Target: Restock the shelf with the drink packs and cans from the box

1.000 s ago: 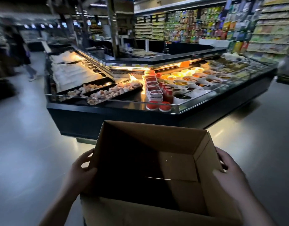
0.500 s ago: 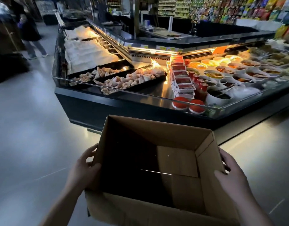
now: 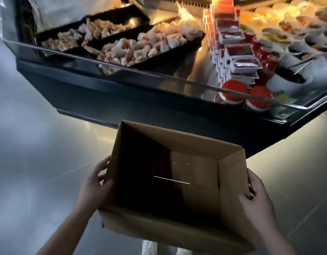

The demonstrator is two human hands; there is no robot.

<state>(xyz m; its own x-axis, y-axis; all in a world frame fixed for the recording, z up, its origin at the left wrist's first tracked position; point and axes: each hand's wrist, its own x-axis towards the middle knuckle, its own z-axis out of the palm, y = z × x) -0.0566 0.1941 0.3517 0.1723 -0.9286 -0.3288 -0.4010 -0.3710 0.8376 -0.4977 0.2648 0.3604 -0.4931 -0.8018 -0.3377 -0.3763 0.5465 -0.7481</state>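
Observation:
I carry a brown cardboard box (image 3: 231, 183) in front of me, its top open. Its inside is dark and I see nothing in it; a thin bright slit shows in the bottom. My left hand (image 3: 93, 184) grips the box's left wall from outside. My right hand (image 3: 256, 197) grips the right wall, fingers curled over the edge. No drink packs, cans or shelf are in view.
A black chilled display counter (image 3: 122, 100) with a glass rim stands just ahead. It holds black trays of pale wrapped food (image 3: 133, 46), stacked red-and-white packs (image 3: 238, 52), red-lidded tubs (image 3: 234, 91) and white bowls. Grey shiny floor (image 3: 30, 162) lies to the left and right.
My view has tilted down and come closer to the counter. The far shelves and the person at the left have left the frame. Both hands keep the same hold on the box.

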